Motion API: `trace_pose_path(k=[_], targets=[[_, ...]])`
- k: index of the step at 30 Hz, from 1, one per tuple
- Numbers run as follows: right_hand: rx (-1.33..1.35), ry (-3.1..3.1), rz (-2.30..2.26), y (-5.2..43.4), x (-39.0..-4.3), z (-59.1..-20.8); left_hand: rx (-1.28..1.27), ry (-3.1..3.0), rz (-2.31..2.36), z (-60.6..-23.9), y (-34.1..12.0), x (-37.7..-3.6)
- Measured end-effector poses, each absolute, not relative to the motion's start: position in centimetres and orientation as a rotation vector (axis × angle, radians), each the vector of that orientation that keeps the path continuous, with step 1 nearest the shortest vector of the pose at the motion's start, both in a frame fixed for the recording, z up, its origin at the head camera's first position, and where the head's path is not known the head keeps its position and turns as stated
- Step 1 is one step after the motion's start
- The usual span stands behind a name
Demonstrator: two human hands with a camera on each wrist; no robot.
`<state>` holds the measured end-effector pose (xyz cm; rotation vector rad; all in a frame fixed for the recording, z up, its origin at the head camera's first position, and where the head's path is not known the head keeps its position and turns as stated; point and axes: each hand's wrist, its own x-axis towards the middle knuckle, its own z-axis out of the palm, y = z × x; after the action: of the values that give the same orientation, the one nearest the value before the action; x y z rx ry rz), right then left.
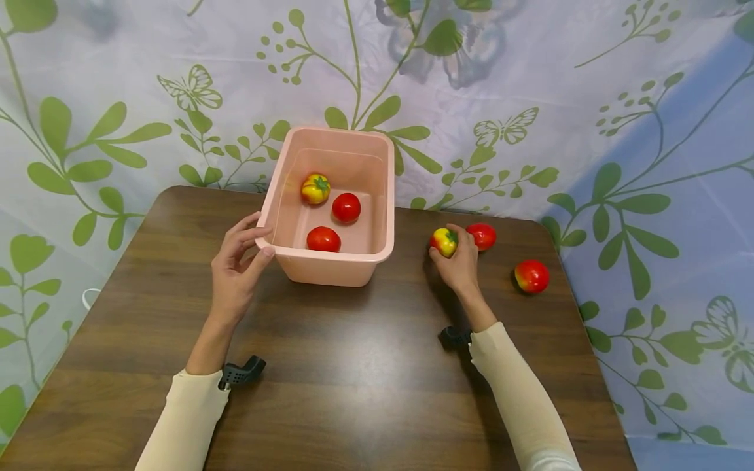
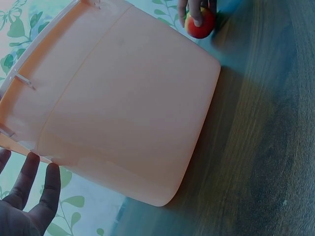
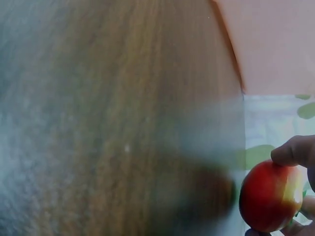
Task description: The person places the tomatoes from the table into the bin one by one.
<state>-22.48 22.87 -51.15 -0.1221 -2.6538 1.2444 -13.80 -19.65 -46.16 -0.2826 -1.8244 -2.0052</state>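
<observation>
My right hand (image 1: 461,261) grips a glossy red-and-yellow tomato-like fruit (image 1: 443,243) with a green leafy top, at the right of the table. In the right wrist view, this fruit (image 3: 268,196) shows its red side, thumb and fingers around it. My left hand (image 1: 238,261) holds the front left corner of a pink plastic bin (image 1: 326,269) by its rim; in the left wrist view its fingers (image 2: 50,189) meet the rim. Inside the bin lie a yellow-and-red fruit (image 1: 315,189) with a green top and two red fruits, one at the middle (image 1: 346,208), one near the front wall (image 1: 323,239).
Just behind my right hand lies a red fruit (image 1: 482,237). Another red fruit (image 1: 532,276), yellowish on one side, sits near the right edge of the brown wooden table (image 1: 365,379). A leaf-patterned curtain (image 1: 501,163) hangs behind the table.
</observation>
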Motion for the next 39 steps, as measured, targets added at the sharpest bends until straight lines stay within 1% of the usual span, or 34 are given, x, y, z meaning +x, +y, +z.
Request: trace_pose_path(k=[7,17,31,35,39], targets=[[-0.048,-2.589,1.261,22.3,-22.1,-50.0,-0.276,-1.82,-2.013,-46.3,-19.7,-13.8],[0.129,-2.483,1.302,20.5,-20.9,-46.2,-0.274,-1.832,-2.005,-46.2,-19.7,-13.8],[0.386,-2.355,1.31,16.3,-18.6,-39.9,-0.257,-1.829,-1.996,-46.1,-19.6,-13.9],[0.492,-2.347,1.262,14.8,-18.0,-38.8,-0.258,-1.829,-1.993,-46.1,-19.7,-14.0],[0.557,-2.36,1.237,13.5,-17.3,-38.6,-0.261,-1.827,-2.002,-46.3,-19.7,-14.0]])
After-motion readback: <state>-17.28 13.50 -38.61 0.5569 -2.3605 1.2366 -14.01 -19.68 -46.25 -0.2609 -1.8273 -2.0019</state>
